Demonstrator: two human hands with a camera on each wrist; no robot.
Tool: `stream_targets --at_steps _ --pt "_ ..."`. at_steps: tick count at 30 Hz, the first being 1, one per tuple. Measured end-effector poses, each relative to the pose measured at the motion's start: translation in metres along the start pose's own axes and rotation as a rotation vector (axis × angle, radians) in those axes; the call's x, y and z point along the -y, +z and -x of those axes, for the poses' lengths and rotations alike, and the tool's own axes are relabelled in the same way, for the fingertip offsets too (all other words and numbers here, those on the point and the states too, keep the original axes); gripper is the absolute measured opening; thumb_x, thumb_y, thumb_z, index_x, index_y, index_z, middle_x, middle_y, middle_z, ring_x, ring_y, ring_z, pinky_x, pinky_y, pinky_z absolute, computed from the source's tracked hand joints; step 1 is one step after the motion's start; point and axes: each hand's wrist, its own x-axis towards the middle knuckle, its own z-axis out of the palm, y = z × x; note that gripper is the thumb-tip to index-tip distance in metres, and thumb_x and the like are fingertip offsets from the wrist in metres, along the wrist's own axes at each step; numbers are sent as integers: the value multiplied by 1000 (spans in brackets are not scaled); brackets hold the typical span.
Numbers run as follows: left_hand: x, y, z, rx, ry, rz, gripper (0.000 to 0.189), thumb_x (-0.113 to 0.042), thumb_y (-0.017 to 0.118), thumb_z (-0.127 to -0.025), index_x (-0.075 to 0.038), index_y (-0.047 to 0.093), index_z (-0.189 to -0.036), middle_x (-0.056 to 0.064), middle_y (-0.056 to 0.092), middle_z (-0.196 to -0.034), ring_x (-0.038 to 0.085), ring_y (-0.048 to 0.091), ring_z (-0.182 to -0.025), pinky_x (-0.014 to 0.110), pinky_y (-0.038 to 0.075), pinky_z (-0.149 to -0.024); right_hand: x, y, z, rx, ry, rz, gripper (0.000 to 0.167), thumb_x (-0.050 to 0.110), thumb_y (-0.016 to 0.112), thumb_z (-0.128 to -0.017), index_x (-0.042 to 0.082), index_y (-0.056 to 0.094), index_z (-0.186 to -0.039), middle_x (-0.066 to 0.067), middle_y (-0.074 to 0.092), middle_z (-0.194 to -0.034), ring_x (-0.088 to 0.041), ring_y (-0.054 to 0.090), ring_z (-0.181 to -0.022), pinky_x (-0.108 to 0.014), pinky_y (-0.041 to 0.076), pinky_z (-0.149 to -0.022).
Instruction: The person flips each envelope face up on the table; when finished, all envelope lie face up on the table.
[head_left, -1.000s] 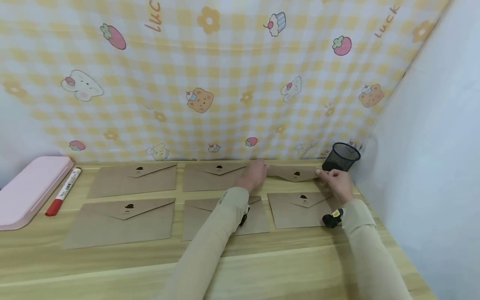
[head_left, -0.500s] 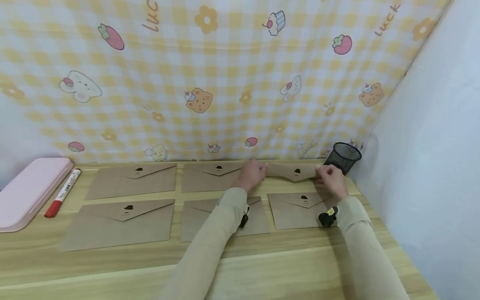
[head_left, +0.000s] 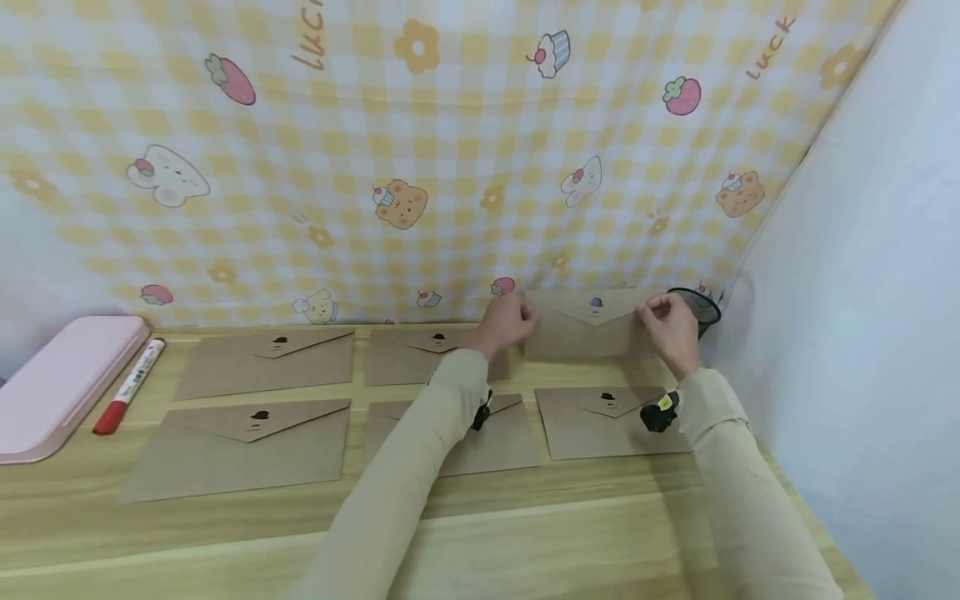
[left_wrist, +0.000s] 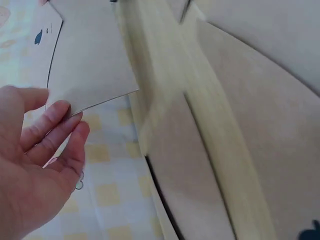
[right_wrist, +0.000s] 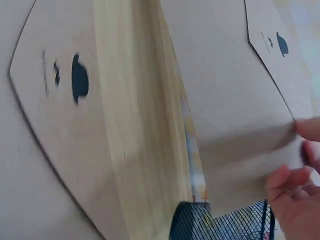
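Observation:
A brown kraft-paper envelope [head_left: 570,337] with a printed hat and moustache is raised at the back right, its face nearly upright before the cloth. My left hand [head_left: 501,323] pinches its left edge between thumb and fingers. At the right edge, my right hand [head_left: 670,332] pinches it too. In the left wrist view the envelope's corner [left_wrist: 100,75] hangs over the table's back edge. Flat on the table lie several like envelopes: one nearest below [head_left: 592,425], one partly under my left forearm [head_left: 487,442], and one just beside my left hand [head_left: 427,371].
A black mesh pen holder [head_left: 705,310] stands behind my right hand, partly hidden. At far left are a pink case [head_left: 67,375] and a red-capped marker [head_left: 131,383]. More envelopes [head_left: 247,450] lie at left. A checked cloth [head_left: 450,125] hangs behind; a white wall [head_left: 862,292] bounds the right.
The envelope between my hands has come up from lying low on the table to nearly upright. Both hands have risen slightly with it, still pinching its edges.

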Motion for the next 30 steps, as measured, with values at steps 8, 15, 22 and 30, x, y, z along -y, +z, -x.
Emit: stream_targets --at_steps 8,15,22,30 --pt "8 17 6 106 -104 -163 22 -7 67 -82 -10 48 -71 -1 45 -70 12 43 -64 24 40 -63 -5 6 0 259 3 161 30 20 60 -88 -3 46 -100 -21 50 -96 -35 49 -89 -46 41 -76" --pt "3 32 10 111 -154 -470 18 -22 71 -83 -9 60 -88 2 60 -86 19 55 -85 35 45 -79 -8 27 -1 374 -16 304 30 13 69 -79 -5 45 -82 -23 42 -89 -36 40 -84 -45 38 -71" --pt "0 38 11 180 -219 -643 11 -24 61 -89 -18 66 -96 2 60 -113 24 38 -118 43 33 -95 -10 41 -5 541 13 366 20 13 65 -78 1 50 -71 -19 51 -75 -26 46 -62 -36 41 -55" --pt "2 36 14 200 -73 -830 12 -26 56 -91 -20 66 -92 4 51 -105 23 32 -106 39 31 -87 -14 47 6 487 63 281 42 17 69 -81 -14 55 -106 -25 59 -89 -32 55 -74 -40 47 -65"
